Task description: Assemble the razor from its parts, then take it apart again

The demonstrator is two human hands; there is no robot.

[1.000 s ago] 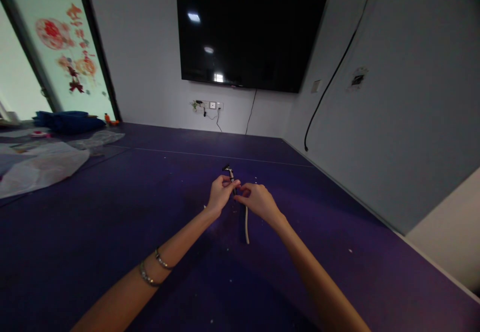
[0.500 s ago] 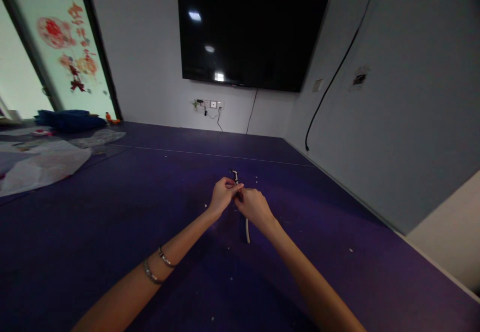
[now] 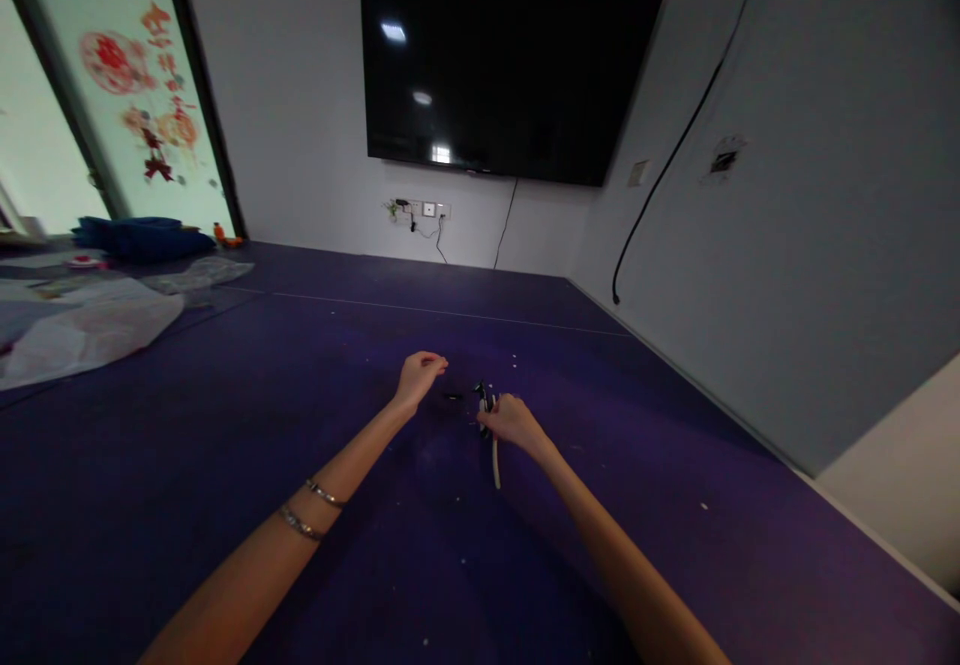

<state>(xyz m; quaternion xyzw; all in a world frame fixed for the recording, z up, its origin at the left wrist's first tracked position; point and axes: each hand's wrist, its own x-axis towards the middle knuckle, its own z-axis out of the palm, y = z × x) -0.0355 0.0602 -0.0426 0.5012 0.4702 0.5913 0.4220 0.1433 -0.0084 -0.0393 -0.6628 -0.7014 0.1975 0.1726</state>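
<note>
Shifting since the earlier frame: your left hand (image 3: 417,380) is now sitting apart from your right hand (image 3: 516,421), off the black-and-silver tool (image 3: 482,397), which is sitting lower, over by the right. Nearest you, two bracelets (image 3: 301,523) are circling your left forearm. Ahead, a pale strip (image 3: 496,465) is running toward you from beside the right hand; can't tell if you're touching it. Right fingers are gripping the tool, partly hiding it; can't tell if it's touching the purple surface (image 3: 345,585). Left fingers are bunching narrow; can't tell if the tips are meeting or holding anything. Between the hands, a small dark piece (image 3: 453,396) is showing low on the surface. Step in hand, judging: you're handling the tool one-handed. Next move is likely calling for a steady right grip, minding the strip. Farther off, sheeting (image 3: 97,330) is lying at left, blue cloth (image 3: 142,238) beyond; a TV (image 3: 510,65) is hanging on the wall.
</note>
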